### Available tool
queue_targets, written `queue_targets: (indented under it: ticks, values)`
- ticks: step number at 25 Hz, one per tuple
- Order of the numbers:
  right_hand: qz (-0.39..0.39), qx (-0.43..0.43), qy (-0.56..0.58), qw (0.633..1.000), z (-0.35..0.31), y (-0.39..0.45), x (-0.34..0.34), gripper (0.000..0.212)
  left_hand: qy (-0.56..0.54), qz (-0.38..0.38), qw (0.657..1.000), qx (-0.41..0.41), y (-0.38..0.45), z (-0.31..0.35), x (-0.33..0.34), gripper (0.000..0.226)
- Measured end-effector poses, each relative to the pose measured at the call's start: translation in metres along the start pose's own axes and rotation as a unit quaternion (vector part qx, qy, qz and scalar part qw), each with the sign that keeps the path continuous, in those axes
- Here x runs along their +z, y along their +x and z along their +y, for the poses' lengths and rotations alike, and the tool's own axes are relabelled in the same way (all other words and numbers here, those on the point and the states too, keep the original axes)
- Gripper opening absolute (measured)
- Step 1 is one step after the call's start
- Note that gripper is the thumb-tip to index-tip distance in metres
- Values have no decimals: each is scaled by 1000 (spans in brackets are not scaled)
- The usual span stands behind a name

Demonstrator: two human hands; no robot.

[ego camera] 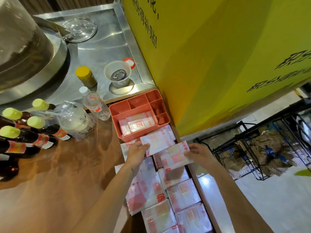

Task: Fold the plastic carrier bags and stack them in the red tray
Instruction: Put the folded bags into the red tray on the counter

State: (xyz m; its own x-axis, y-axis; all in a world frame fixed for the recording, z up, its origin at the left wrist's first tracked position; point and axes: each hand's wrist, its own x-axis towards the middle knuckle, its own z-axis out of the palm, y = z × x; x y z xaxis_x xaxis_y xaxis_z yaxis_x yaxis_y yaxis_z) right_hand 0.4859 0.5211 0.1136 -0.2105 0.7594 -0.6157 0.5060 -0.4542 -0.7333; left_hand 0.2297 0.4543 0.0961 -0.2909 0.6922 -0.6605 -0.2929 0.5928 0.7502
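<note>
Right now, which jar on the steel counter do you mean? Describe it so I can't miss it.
Start at the red tray beside the yellow panel. Beyond it on the steel counter stands a clear plastic cup; the jar is just left of that. It alone has a round yellow lid and brownish contents, shorter than the white-capped bottle nearby.

Two bare forearms, no sleeves in view. Left hand point(137, 153) and right hand point(199, 153) wear no gloves, rings or watch. A small dark mark lies near the left wrist.

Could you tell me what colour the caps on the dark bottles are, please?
Pale yellow-green caps on the dark bottles, clear in the head view.
</note>
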Motion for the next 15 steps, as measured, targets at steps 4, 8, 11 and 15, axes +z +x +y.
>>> queue_targets:
  ticks: [4, 8, 11, 15]
  values:
    - [14, 0, 51, 999, -16, -5, -17, 25, -13, -9, 999, 37, -26, 20, -15, 18]
    - [-29, -32, 106, 993, -43, -11, -20, 26, -42, 17, 997, 69, -50, 43, -47, 17]
    - [-44, -56, 151, 986, -66, -15, -9, 27, -81, 39, 993, 82, -66, 57, -79, 18]
    - [2, -65, 157, 985, -109, -6, 24, 20, -73, 86, 989, 93, -80, 65, -129, 21]
